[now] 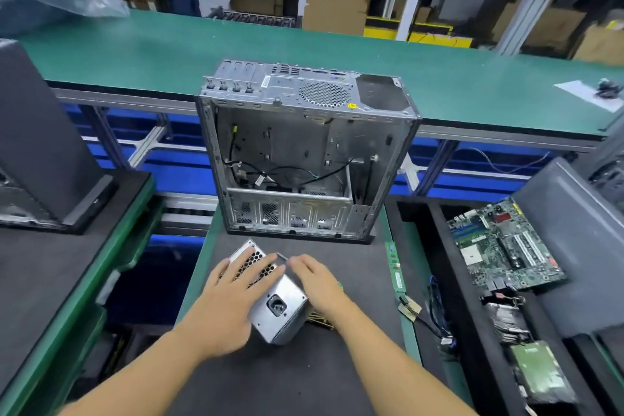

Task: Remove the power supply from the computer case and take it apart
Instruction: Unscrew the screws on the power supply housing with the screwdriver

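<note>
Now silver power supply (290,290), perforated top, socket end; left hand (229,294), right hand (317,280) flat on it, grip wide.

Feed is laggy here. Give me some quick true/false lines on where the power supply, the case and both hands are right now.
1. The power supply lies on the dark mat, outside the computer case. True.
2. The left hand lies flat on the supply's perforated grille. True.
3. The right hand holds a screwdriver. False: the right hand rests on the supply's right side, and no tool is in view.
4. A motherboard is mounted inside the case. False: only loose cables show inside, and a motherboard lies in the tray at right.
5. The supply's power socket faces the person. True.
</note>
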The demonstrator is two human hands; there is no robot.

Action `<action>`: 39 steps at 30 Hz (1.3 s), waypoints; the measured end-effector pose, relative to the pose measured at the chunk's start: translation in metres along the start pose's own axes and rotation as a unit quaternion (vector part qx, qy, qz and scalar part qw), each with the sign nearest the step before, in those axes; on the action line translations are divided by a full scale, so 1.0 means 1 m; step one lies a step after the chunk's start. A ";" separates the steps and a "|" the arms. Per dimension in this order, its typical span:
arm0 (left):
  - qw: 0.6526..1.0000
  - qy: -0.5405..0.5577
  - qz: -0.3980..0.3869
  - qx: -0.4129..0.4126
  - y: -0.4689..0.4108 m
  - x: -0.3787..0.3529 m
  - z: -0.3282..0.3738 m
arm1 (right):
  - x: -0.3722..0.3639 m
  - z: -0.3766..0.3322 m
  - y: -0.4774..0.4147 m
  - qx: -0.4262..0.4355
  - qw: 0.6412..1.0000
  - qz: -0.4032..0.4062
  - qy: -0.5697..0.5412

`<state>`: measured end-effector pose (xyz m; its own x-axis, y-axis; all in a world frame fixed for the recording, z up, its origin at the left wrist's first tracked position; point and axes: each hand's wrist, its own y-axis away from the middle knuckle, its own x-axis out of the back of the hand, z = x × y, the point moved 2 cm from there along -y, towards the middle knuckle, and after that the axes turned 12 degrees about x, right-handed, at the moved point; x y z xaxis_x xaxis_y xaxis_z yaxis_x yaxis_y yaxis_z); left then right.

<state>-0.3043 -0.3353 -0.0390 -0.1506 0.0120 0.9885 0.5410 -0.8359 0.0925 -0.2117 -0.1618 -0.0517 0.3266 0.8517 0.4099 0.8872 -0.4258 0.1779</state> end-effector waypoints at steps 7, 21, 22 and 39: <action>0.903 0.276 0.103 0.313 0.004 -0.018 0.013 | -0.013 -0.028 0.012 0.017 0.992 -0.121 0.028; 0.687 0.635 -0.004 0.354 0.010 -0.022 -0.010 | -0.022 -0.025 0.010 0.035 0.990 -0.108 0.081; 0.686 0.634 -0.007 0.358 0.012 -0.023 -0.012 | -0.026 -0.025 0.009 0.030 0.990 -0.098 0.094; 0.707 0.628 -0.040 0.324 0.013 -0.038 -0.036 | -0.054 -0.099 0.025 0.022 0.881 -0.216 0.420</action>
<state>-0.3212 -0.3666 -0.0799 -0.5979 -0.7909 0.1301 0.6928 -0.4283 0.5802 -0.2399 -0.2484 0.0196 -0.3859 0.3970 0.8328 0.8868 -0.0893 0.4534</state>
